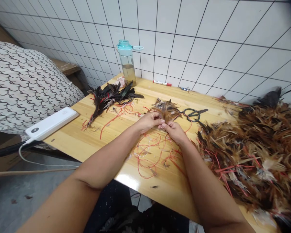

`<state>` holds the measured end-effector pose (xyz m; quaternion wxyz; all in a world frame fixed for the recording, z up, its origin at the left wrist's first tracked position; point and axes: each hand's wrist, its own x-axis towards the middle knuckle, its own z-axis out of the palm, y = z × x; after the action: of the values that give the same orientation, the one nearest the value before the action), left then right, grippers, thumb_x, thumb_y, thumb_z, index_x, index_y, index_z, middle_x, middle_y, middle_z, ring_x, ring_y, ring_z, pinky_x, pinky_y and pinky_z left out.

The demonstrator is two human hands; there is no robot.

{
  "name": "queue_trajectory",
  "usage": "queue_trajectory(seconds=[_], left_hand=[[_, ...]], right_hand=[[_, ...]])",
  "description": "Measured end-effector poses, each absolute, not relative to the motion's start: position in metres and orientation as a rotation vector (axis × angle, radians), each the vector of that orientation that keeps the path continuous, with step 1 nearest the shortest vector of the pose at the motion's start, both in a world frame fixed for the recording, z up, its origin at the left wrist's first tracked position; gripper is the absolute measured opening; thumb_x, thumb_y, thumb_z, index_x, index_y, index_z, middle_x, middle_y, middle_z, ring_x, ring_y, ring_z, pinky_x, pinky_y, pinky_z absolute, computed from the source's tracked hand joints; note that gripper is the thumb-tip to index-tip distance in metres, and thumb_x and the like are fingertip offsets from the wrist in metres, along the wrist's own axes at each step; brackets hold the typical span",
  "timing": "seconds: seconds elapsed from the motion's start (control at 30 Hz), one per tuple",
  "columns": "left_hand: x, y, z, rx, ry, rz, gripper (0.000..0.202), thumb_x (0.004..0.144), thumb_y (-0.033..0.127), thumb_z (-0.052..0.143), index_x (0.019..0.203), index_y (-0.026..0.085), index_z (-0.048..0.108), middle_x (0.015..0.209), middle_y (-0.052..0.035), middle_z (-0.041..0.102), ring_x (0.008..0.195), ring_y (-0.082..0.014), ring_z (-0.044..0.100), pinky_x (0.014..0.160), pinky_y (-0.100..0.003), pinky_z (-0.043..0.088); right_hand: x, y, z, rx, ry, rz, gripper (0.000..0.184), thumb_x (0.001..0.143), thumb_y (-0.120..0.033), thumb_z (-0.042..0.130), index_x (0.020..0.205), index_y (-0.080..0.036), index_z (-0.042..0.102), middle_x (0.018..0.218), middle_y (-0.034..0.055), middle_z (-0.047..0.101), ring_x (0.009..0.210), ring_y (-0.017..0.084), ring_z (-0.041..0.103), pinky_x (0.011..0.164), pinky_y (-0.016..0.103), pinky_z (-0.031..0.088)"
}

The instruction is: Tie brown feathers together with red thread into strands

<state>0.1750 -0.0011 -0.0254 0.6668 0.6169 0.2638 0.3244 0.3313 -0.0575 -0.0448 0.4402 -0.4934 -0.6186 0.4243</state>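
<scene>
My left hand (149, 120) and my right hand (173, 131) meet over the middle of the wooden table (70, 131). Both have their fingers closed on the near end of a small bundle of brown feathers (167, 109), which fans out away from me. Under and in front of my hands lies a loose tangle of red string (151, 153). Black scissors (194, 114) lie just beyond my right hand, apart from it.
A large heap of brown feathers (254, 152) covers the table's right side. A pile of black feathers (109, 95) lies at the back left. A teal-capped bottle (127, 61) and a red marker (162, 83) stand by the tiled wall. A white power bank (50, 123) sits at the left edge.
</scene>
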Motion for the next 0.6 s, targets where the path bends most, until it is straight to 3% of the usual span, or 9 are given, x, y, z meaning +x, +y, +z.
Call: queue_trajectory(seconds=[0.2, 0.4, 0.6], left_hand=[[0.1767, -0.0009, -0.0217, 1.407, 0.544, 0.739, 0.034, 0.065, 0.04, 0.078, 0.061, 0.012, 0.06, 0.057, -0.002, 0.06, 0.058, -0.011, 0.055, 0.063, -0.026, 0.041], [0.1807, -0.0058, -0.0184, 1.404, 0.658, 0.903, 0.029, 0.072, 0.035, 0.072, 0.09, 0.012, 0.069, 0.073, -0.001, 0.065, 0.062, -0.0082, 0.051, 0.063, -0.022, 0.04], [0.1827, -0.0092, -0.0182, 1.471, 0.803, 0.947, 0.02, 0.074, 0.028, 0.068, 0.087, 0.012, 0.07, 0.074, -0.0007, 0.065, 0.065, -0.009, 0.051, 0.066, -0.022, 0.04]], right_hand=[[0.3312, -0.0563, -0.0484, -1.196, -1.416, 1.117, 0.043, 0.071, -0.062, 0.065, 0.069, -0.019, 0.063, 0.071, 0.0022, 0.06, 0.069, 0.014, 0.049, 0.066, 0.028, 0.04], [0.3351, -0.0543, -0.0468, -1.156, -1.128, 1.145, 0.044, 0.071, -0.064, 0.064, 0.066, -0.021, 0.053, 0.065, 0.0, 0.05, 0.057, 0.011, 0.038, 0.055, 0.026, 0.034], [0.3405, -0.0526, -0.0442, -1.065, -1.026, 1.079, 0.038, 0.074, -0.059, 0.065, 0.069, -0.022, 0.056, 0.094, 0.0054, 0.061, 0.071, 0.014, 0.049, 0.059, 0.028, 0.041]])
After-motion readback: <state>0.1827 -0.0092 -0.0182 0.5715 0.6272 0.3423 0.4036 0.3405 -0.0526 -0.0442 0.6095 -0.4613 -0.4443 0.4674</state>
